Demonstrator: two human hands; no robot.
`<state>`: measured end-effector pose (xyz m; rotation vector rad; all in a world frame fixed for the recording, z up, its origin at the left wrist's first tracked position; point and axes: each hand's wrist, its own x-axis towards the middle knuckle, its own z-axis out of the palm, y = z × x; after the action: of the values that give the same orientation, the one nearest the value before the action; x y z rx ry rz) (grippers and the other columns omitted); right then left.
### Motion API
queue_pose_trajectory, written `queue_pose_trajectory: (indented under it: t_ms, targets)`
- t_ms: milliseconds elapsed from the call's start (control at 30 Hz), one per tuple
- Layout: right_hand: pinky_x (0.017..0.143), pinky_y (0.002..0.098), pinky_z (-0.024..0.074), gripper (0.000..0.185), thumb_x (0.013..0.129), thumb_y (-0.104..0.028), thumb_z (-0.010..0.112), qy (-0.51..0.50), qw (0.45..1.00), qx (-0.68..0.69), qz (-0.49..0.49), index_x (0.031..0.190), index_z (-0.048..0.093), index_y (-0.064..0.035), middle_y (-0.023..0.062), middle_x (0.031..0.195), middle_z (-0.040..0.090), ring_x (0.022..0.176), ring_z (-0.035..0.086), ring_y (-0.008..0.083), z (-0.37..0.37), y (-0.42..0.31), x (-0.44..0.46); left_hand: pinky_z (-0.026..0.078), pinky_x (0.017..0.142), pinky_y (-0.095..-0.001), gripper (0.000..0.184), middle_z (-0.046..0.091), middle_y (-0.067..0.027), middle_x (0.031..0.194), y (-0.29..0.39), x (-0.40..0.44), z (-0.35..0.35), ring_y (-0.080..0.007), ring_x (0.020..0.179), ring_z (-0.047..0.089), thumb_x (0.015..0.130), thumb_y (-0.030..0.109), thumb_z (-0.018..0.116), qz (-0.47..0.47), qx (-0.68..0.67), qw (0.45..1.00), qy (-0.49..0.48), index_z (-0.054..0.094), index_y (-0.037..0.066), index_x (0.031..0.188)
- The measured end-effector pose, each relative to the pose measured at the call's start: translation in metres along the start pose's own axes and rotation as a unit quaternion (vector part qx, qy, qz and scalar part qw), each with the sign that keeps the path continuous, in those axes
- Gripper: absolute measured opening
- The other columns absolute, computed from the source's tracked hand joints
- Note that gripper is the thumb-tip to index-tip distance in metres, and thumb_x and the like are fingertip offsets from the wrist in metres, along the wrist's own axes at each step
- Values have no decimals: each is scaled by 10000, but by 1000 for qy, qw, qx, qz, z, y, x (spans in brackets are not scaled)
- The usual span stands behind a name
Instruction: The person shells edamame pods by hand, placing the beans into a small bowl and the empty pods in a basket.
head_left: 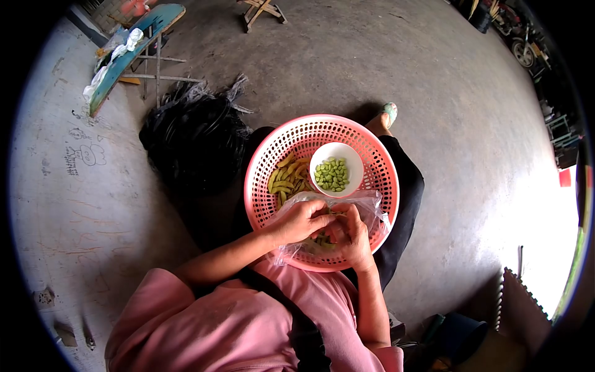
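A pink perforated basket (255, 162) rests on my lap. My left hand (302, 222) and my right hand (353, 240) meet above its near side, fingers pinched together around a small yellowish-green bean pod (336, 212), mostly hidden by the fingertips. Under the hands lies a clear plastic bag (373, 208) with some green bits showing inside. Several bean pods (283, 186), yellow-green, are heaped at the basket's left. Behind the right hand, a white bowl (356, 162) holds shelled green beans (331, 174).
Black stringy material (192, 136) lies on the concrete floor (458, 124) to my left. Beyond it stands a blue-green board (133, 56) on metal legs. A wooden folding stool (260, 11) is ahead, and a motorbike (524, 53) is far right.
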<state>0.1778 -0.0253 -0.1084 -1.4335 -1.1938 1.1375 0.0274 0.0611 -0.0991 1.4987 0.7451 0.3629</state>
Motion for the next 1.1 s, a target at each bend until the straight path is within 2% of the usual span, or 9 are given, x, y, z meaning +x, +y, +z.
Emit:
queue_pose_trajectory:
  t_ms: [200, 367, 467, 567, 667, 767, 867, 1000, 1100]
  targets:
    - [585, 241, 447, 286, 883, 50, 451, -6, 999, 18, 34, 1156, 444, -36, 59, 737, 596, 615, 516, 101, -1, -3, 0, 423, 482, -215, 132, 547, -10, 671, 4, -1, -2, -54, 559, 523, 931, 114, 575, -16, 9, 1000, -14, 537, 2, 872]
    - [599, 252, 456, 330, 871, 57, 461, -3, 999, -27, -21, 1190, 436, -27, 59, 736, 601, 616, 523, 106, 1, 3, 1, 451, 501, -230, 95, 573, -28, 725, -1, 0, -3, -63, 577, 541, 889, 72, 569, -22, 3, 1000, -13, 550, -12, 929]
    - [622, 272, 472, 363, 860, 56, 492, -6, 997, -60, -40, 1211, 437, -24, 74, 746, 617, 640, 557, 129, 2, 0, 0, 464, 509, -248, 144, 584, -34, 725, -5, -1, 0, -79, 577, 559, 852, 51, 556, 31, 60, 997, 28, 554, -24, 975]
    - [649, 292, 486, 385, 853, 42, 538, -12, 995, -88, -44, 1220, 441, -24, 94, 762, 632, 673, 596, 160, 3, -5, 0, 474, 515, -260, 190, 592, -40, 718, -12, 0, -2, -97, 576, 577, 831, 43, 544, 36, 103, 993, 44, 551, -32, 1005]
    - [658, 300, 492, 396, 853, 28, 570, -13, 995, -92, -39, 1225, 444, -27, 107, 772, 639, 691, 622, 184, 4, -9, 0, 461, 496, -249, 145, 575, -31, 687, -4, -2, -1, -92, 553, 564, 848, 42, 520, 4, 84, 995, 52, 554, -20, 975]
    - [655, 303, 495, 387, 854, 30, 576, 6, 994, -102, -46, 1216, 451, -26, 117, 780, 641, 698, 633, 194, 6, -6, 1, 434, 471, -228, 112, 555, -13, 680, -7, 0, -2, -77, 531, 536, 865, 32, 492, -52, -15, 997, 56, 553, -1, 953]
    - [645, 308, 499, 363, 856, 38, 568, 21, 992, -114, -43, 1198, 463, -25, 126, 788, 642, 702, 640, 202, 6, -1, 2, 407, 451, -210, 96, 536, 0, 682, -3, 0, -2, -62, 511, 507, 881, 24, 467, -63, -74, 994, 46, 545, 15, 936]
    - [631, 317, 503, 326, 863, 44, 552, 38, 986, -157, -45, 1173, 480, -23, 126, 783, 641, 689, 641, 214, 5, 5, 2, 385, 431, -198, 75, 537, 0, 699, -5, 1, -1, -57, 507, 499, 929, 69, 485, -74, -90, 992, 43, 540, 20, 934]
    - [628, 441, 496, 290, 863, -15, 559, 61, 985, -156, -49, 1144, 492, -39, 185, 768, 634, 740, 643, 377, 6, 7, 3, 363, 411, -194, 119, 527, 4, 688, -6, 2, -1, -53, 493, 489, 963, 127, 503, -78, -118, 989, 42, 542, 24, 919]
